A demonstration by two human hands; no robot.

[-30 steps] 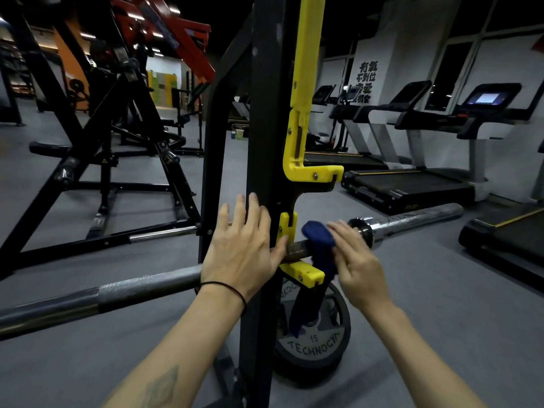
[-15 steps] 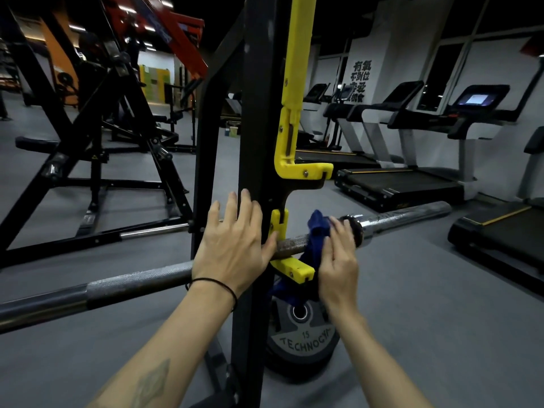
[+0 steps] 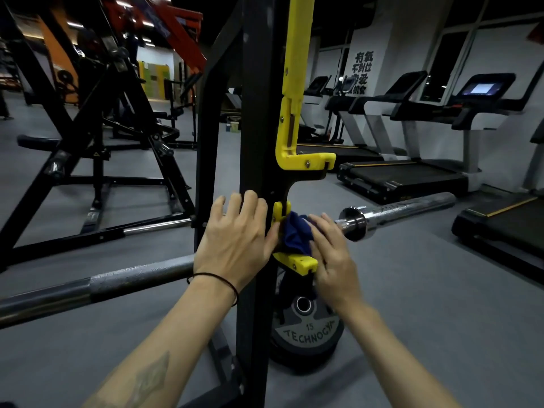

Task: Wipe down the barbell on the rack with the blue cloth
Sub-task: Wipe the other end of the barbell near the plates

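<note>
The barbell [image 3: 123, 279] lies across the black rack upright [image 3: 256, 113] on a yellow hook [image 3: 297, 262]. Its chrome sleeve [image 3: 406, 209] sticks out to the right. A bunched blue cloth [image 3: 295, 234] sits on the bar right beside the hook. My right hand [image 3: 332, 260] holds it there, fingers laid over the cloth and bar, thumb hidden. A dark end of the cloth hangs below the hook. My left hand [image 3: 235, 240] rests flat on the upright, fingers straight, covering the bar where it meets the rack.
A 15 kg Technogym plate [image 3: 309, 331] leans at the foot of the upright. A larger yellow hook [image 3: 303, 160] projects above the bar. Treadmills [image 3: 403, 175] line the right wall. Black frame machines [image 3: 97, 160] stand on the grey floor to the left.
My right hand has slid the cloth left along the bar, from near the sleeve collar to against the yellow hook, and the cloth has bunched up. My left hand stays on the upright.
</note>
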